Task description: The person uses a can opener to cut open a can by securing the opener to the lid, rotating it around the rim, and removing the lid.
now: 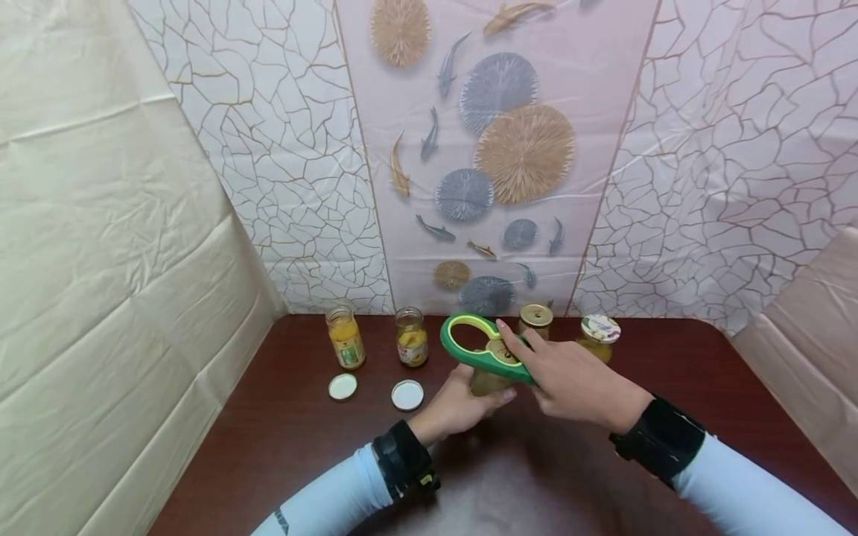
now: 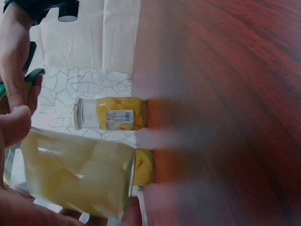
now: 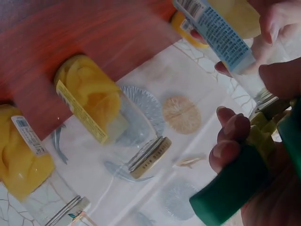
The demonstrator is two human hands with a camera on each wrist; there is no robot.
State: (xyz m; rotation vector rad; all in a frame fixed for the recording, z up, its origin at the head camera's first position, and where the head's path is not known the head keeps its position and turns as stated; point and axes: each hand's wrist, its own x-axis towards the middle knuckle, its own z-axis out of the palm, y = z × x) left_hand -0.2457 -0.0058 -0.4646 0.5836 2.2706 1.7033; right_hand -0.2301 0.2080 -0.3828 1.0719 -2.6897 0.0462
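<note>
My left hand (image 1: 459, 408) grips a glass jar (image 1: 488, 384) around its body, tilted above the dark table. Pale chunks fill the jar (image 2: 77, 174) in the left wrist view. Over its gold lid (image 1: 499, 348) lies a green jar opener (image 1: 497, 366) with a yellow-green inner edge, its smaller loop around the lid. My right hand (image 1: 573, 376) holds the opener by one end, with the index finger stretched along the top. In the right wrist view the opener's thick green handle (image 3: 230, 188) sits against the curled fingers, and a blue-white label (image 3: 221, 40) shows on the jar.
Two lidless jars of yellow fruit (image 1: 345, 344) (image 1: 412, 346) stand back left, with two loose white-faced lids (image 1: 342, 386) (image 1: 407, 395) before them. Behind my right hand are a gold-lidded jar (image 1: 536, 316) and a jar with a patterned white lid (image 1: 600, 329). A patterned curtain (image 1: 322, 186) hangs behind the table.
</note>
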